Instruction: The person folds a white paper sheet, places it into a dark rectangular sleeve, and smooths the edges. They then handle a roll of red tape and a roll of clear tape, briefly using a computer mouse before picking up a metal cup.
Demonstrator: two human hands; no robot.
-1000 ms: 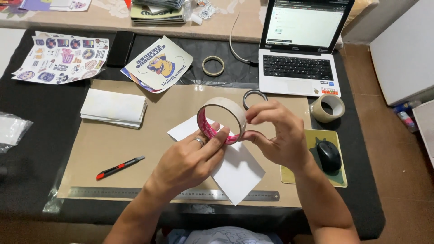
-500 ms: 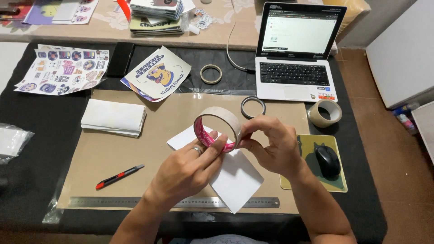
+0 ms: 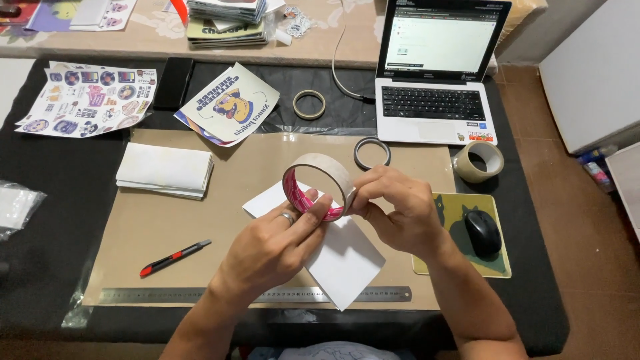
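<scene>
1. The left hand (image 3: 270,243), with a ring on one finger, curls its fingers up onto the near side of a wide tape roll (image 3: 319,187), thumb against the pink inner core.
2. The right hand (image 3: 398,210) closes on the roll's right edge, fingertips pinched against its outer beige surface.
3. The roll is held upright on edge between both hands, just above a white rectangular sheet (image 3: 333,257) lying tilted on a tan kraft-paper mat (image 3: 160,227).
4. Three more tape rolls lie farther off: a thin dark ring (image 3: 372,153), a thin beige ring (image 3: 309,105), and a thick brownish roll (image 3: 478,161) to the right.
5. One long steel ruler (image 3: 167,295) lies along the mat's near edge; one red-and-black utility knife (image 3: 175,258) lies to the left.
6. One stack of folded white paper (image 3: 165,170) sits far left on the mat.
7. One black mouse (image 3: 482,232) rests on a yellow-green pad (image 3: 493,267); one open laptop (image 3: 437,73) stands beyond.
</scene>
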